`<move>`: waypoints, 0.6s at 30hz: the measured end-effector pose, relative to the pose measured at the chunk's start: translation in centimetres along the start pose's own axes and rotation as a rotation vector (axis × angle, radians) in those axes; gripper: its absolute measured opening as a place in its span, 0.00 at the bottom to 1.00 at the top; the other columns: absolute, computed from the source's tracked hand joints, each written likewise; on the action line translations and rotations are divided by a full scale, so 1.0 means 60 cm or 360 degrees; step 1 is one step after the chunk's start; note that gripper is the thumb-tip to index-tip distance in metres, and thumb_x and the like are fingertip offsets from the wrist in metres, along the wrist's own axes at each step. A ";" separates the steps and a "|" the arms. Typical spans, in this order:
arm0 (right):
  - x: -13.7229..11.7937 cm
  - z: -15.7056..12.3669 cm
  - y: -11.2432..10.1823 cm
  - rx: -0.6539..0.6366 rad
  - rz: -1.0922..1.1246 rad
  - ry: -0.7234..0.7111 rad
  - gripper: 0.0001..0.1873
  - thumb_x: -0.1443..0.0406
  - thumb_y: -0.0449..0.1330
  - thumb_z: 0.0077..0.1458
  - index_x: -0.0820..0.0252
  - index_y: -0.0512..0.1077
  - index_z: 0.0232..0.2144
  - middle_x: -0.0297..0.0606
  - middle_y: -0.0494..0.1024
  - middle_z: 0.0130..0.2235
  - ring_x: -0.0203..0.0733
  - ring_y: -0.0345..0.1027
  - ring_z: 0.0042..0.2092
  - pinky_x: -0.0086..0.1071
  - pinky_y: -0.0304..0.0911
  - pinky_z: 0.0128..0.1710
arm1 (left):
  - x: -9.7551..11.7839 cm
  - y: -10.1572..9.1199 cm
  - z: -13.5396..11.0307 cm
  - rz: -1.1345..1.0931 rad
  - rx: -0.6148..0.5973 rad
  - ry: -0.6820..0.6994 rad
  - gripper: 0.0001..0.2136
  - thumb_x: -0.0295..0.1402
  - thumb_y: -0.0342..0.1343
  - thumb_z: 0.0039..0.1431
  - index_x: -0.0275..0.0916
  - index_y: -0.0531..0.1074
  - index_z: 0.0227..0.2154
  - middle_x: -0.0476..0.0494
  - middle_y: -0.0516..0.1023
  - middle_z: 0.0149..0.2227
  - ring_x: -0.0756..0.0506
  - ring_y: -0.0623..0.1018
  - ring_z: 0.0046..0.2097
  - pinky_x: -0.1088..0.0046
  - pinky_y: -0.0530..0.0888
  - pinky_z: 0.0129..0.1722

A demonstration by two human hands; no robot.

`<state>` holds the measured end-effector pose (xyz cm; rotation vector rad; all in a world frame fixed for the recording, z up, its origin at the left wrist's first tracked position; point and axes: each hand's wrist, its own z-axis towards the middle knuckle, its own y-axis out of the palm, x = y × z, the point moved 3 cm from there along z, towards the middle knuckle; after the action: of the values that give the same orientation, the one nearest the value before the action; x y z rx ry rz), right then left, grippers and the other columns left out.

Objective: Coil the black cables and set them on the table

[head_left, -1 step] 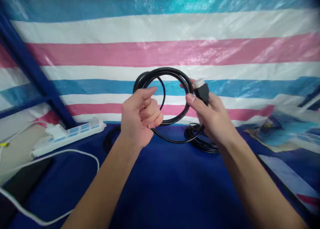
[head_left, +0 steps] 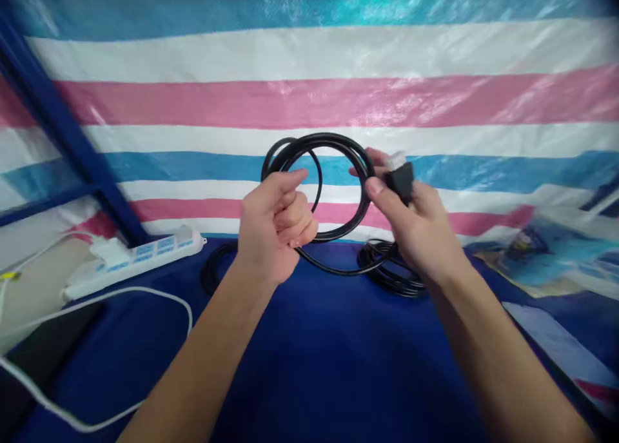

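Note:
A black cable (head_left: 333,138) is held up in the middle of the head view, wound into a loose coil of several loops. My left hand (head_left: 278,227) is closed around the coil's left side, its fingers curled in. On the other side my right hand (head_left: 416,224) pinches the loops between thumb and fingers. In that same hand rests the cable's black plug (head_left: 400,184), its pale, whitish end tilted upward. A lower strand of cable hangs between the two hands, in a shallow curve. Inside the left fist the cable is hidden.
On the blue table (head_left: 333,353) lie a second black cable coil (head_left: 399,282) and another dark coil (head_left: 213,269). A white power strip (head_left: 140,259) and white cord (head_left: 178,299) are at left. At right are a blurred plastic packet (head_left: 546,256) and a flat phone-like slab (head_left: 556,340).
My right hand and the plug have shifted slightly to the right. The coil and my left hand have moved a little the same way, both hands still closed on the cable.

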<state>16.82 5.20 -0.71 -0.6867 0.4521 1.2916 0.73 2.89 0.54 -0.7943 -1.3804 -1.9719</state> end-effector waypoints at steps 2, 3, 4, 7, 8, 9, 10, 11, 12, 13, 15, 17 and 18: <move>-0.008 0.001 -0.007 0.0057 -0.0097 -0.0015 0.18 0.56 0.59 0.59 0.60 0.73 0.47 0.37 0.76 0.44 0.47 0.68 0.50 0.43 0.63 0.53 | -0.013 0.002 -0.001 -0.0010 -0.0007 0.0006 0.23 0.28 0.49 0.56 0.39 0.40 0.13 0.57 0.39 0.11 0.57 0.45 0.11 0.77 0.49 0.13; -0.012 0.001 -0.010 0.0079 -0.0124 -0.0022 0.17 0.55 0.58 0.59 0.60 0.74 0.44 0.38 0.77 0.41 0.48 0.70 0.48 0.43 0.65 0.50 | -0.019 0.004 -0.002 0.0009 -0.0030 -0.0005 0.23 0.28 0.49 0.56 0.39 0.41 0.13 0.57 0.39 0.11 0.57 0.45 0.11 0.77 0.49 0.13; -0.016 0.001 -0.013 0.0108 -0.0140 -0.0026 0.17 0.54 0.58 0.59 0.60 0.75 0.42 0.38 0.77 0.39 0.49 0.71 0.46 0.44 0.67 0.47 | -0.024 0.007 -0.003 0.0042 -0.0058 -0.0009 0.23 0.28 0.50 0.55 0.39 0.41 0.13 0.57 0.39 0.11 0.57 0.46 0.12 0.77 0.49 0.14; -0.031 -0.001 -0.021 0.0109 -0.0051 -0.0034 0.18 0.52 0.56 0.60 0.59 0.75 0.42 0.39 0.77 0.39 0.48 0.73 0.42 0.42 0.69 0.42 | -0.038 0.016 -0.009 0.0244 -0.0259 -0.0187 0.23 0.28 0.52 0.54 0.39 0.44 0.12 0.58 0.41 0.11 0.58 0.46 0.13 0.77 0.48 0.15; -0.037 -0.003 -0.023 0.0057 -0.0020 -0.0034 0.18 0.52 0.56 0.60 0.59 0.75 0.42 0.39 0.77 0.39 0.47 0.74 0.42 0.42 0.69 0.42 | -0.044 0.019 -0.011 0.0324 -0.0366 -0.0303 0.23 0.28 0.53 0.54 0.39 0.45 0.12 0.58 0.42 0.11 0.58 0.47 0.13 0.77 0.47 0.15; -0.044 -0.005 -0.024 -0.0005 -0.0039 -0.0054 0.17 0.53 0.56 0.61 0.58 0.75 0.41 0.39 0.78 0.38 0.46 0.74 0.41 0.41 0.69 0.41 | -0.049 0.020 -0.014 0.0391 -0.0472 -0.0422 0.23 0.29 0.54 0.54 0.39 0.45 0.12 0.58 0.43 0.11 0.59 0.47 0.13 0.77 0.47 0.15; -0.051 -0.007 -0.025 -0.0062 -0.0127 -0.0108 0.16 0.54 0.55 0.61 0.58 0.75 0.39 0.39 0.78 0.37 0.46 0.74 0.41 0.40 0.69 0.41 | -0.053 0.020 -0.015 0.0436 -0.0557 -0.0523 0.24 0.29 0.54 0.54 0.40 0.45 0.12 0.58 0.44 0.11 0.59 0.47 0.14 0.77 0.47 0.16; -0.060 -0.009 -0.027 -0.0105 -0.0278 -0.0200 0.15 0.55 0.55 0.61 0.59 0.75 0.37 0.39 0.77 0.36 0.46 0.73 0.41 0.40 0.68 0.41 | -0.055 0.019 -0.016 0.0463 -0.0619 -0.0593 0.24 0.30 0.54 0.54 0.40 0.45 0.12 0.58 0.44 0.11 0.59 0.47 0.14 0.76 0.46 0.16; -0.067 -0.011 -0.027 -0.0136 -0.0452 -0.0314 0.13 0.57 0.56 0.61 0.59 0.74 0.35 0.40 0.76 0.37 0.47 0.73 0.41 0.41 0.67 0.42 | -0.055 0.016 -0.017 0.0482 -0.0661 -0.0642 0.24 0.31 0.54 0.55 0.40 0.44 0.13 0.58 0.44 0.11 0.59 0.46 0.14 0.76 0.46 0.16; -0.073 -0.013 -0.027 -0.0158 -0.0612 -0.0425 0.12 0.58 0.56 0.61 0.60 0.74 0.35 0.42 0.75 0.41 0.48 0.72 0.43 0.41 0.66 0.43 | -0.055 0.013 -0.017 0.0497 -0.0685 -0.0673 0.24 0.31 0.53 0.56 0.40 0.43 0.13 0.58 0.43 0.11 0.59 0.46 0.14 0.76 0.46 0.16; -0.080 -0.016 -0.026 -0.0226 -0.0753 -0.0578 0.11 0.59 0.57 0.60 0.60 0.72 0.39 0.44 0.69 0.50 0.51 0.69 0.48 0.43 0.64 0.47 | -0.050 0.005 -0.016 0.0531 -0.0702 -0.0700 0.23 0.30 0.52 0.56 0.40 0.44 0.14 0.58 0.44 0.11 0.59 0.45 0.14 0.76 0.46 0.16; -0.079 -0.016 -0.022 -0.0405 -0.0693 -0.0556 0.13 0.59 0.57 0.60 0.60 0.71 0.44 0.44 0.69 0.53 0.50 0.68 0.50 0.41 0.64 0.48 | -0.043 -0.001 -0.017 0.0595 -0.0726 -0.0723 0.21 0.30 0.53 0.55 0.39 0.46 0.15 0.59 0.45 0.12 0.59 0.45 0.15 0.76 0.46 0.16; -0.076 -0.016 -0.020 -0.0509 -0.0648 -0.0501 0.14 0.59 0.56 0.60 0.60 0.71 0.44 0.42 0.72 0.50 0.48 0.69 0.48 0.38 0.65 0.45 | -0.040 -0.002 -0.018 0.0637 -0.0732 -0.0730 0.21 0.31 0.54 0.55 0.39 0.47 0.16 0.59 0.46 0.12 0.59 0.45 0.15 0.76 0.46 0.16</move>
<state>16.98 1.13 1.87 -0.7769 -0.1523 1.0637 2.02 2.25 -1.64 -1.6765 -0.8878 -1.8635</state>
